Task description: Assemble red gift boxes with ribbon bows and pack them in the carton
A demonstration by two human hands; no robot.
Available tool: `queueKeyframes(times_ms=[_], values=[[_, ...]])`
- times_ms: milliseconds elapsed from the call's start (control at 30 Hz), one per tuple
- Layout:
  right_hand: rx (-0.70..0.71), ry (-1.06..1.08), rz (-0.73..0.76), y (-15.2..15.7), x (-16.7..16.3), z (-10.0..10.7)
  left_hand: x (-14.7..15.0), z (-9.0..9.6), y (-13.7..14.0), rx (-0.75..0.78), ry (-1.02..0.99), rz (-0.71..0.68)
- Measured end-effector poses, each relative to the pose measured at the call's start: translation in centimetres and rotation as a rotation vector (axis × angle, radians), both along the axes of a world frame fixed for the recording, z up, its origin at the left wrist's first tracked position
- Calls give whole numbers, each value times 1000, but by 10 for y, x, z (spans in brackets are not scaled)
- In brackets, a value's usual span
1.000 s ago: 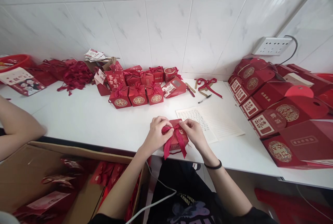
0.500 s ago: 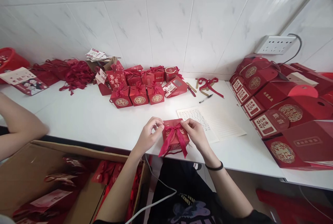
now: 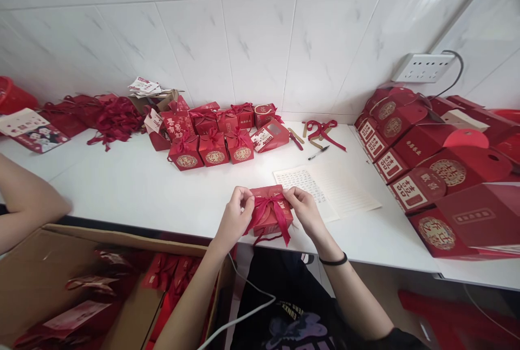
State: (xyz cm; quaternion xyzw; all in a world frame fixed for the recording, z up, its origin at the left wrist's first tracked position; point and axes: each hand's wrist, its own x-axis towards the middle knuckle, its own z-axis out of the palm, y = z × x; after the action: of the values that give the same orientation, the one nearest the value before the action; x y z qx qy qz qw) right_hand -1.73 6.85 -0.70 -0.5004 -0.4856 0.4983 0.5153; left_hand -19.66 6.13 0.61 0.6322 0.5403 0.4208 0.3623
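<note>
A small red gift box (image 3: pixel 262 224) stands at the front edge of the white table, with a dark red ribbon bow (image 3: pixel 276 208) tied across its top. My left hand (image 3: pixel 235 214) is at the box's left side, thumb and fingers pinched on the ribbon near the bow's left end. At the upper right of the box, my right hand (image 3: pixel 303 206) pinches the ribbon's other side. Both hands are closed, and the ribbon's tails hang down over the box's front. A red cord lies below the box at the table edge.
Behind, finished-looking red boxes (image 3: pixel 214 156) stand in rows. Written paper sheets (image 3: pixel 345 193) and a pen (image 3: pixel 319 153) lie beyond my hands. Larger red boxes (image 3: pixel 441 176) line the right side. A cardboard carton (image 3: pixel 134 239) sits below left, and another person's arm (image 3: pixel 28 198) rests at the left.
My left hand has turned slightly and come down along the box's left side, bringing the left ribbon tail closer to it. My right hand keeps its pinch. The view has shifted slightly.
</note>
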Motion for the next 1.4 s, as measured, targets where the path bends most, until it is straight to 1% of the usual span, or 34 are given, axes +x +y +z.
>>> queueKeyframes(times_ms=[233, 300, 333, 367, 400, 433, 467, 500, 533, 567, 600, 633, 667, 733, 800, 867, 933, 1033, 1133, 1267, 1400], values=[[-22, -13, 54, 4, 5, -11, 1, -6, -7, 70, 55, 39], [-19, -42, 50, 4, 8, -10, 1, -6, -8, 55, 58, 47], [-2, -73, 17, 3, 10, -7, 0, -6, -8, 41, 65, 43], [45, -130, -44, 1, 11, -2, -1, -5, -7, 25, 76, 33], [130, -214, -118, -3, 12, 4, -2, -3, -6, 15, 89, 24], [253, -317, -180, -7, 11, 11, -3, -1, -4, 19, 104, 18], [399, -430, -200, -12, 9, 18, -5, 1, -1, 38, 118, 17], [554, -540, -165, -18, 5, 25, -6, 2, 2, 70, 132, 18], [693, -639, -74, -24, 1, 29, -7, 5, 6, 108, 148, 14], [793, -717, 54, -30, -5, 32, -8, 7, 10, 148, 166, 4], [861, -792, 175, -35, -11, 32, -9, 9, 13, 186, 188, -11], [903, -863, 260, -39, -17, 30, -9, 11, 16, 218, 208, -24], [926, -924, 296, -42, -23, 26, -9, 14, 18, 243, 224, -35], [950, -984, 262, -46, -31, 15, -7, 18, 19, 269, 242, -71], [980, -947, 167, -47, -34, 5, -5, 22, 17, 263, 260, -153], [1010, -877, 98, -48, -35, 0, -3, 24, 15, 238, 293, -240], [1026, -820, 61, -49, -34, -2, -1, 24, 14, 216, 323, -273], [1029, -772, 38, -51, -34, -3, 2, 23, 14, 198, 351, -285], [1037, -741, 32, -51, -35, -4, 6, 21, 15, 215, 372, -285], [1045, -710, 44, -51, -36, -3, 11, 18, 13, 246, 375, -234], [1063, -689, 66, -52, -35, 0, 13, 14, 14, 236, 349, -187]])
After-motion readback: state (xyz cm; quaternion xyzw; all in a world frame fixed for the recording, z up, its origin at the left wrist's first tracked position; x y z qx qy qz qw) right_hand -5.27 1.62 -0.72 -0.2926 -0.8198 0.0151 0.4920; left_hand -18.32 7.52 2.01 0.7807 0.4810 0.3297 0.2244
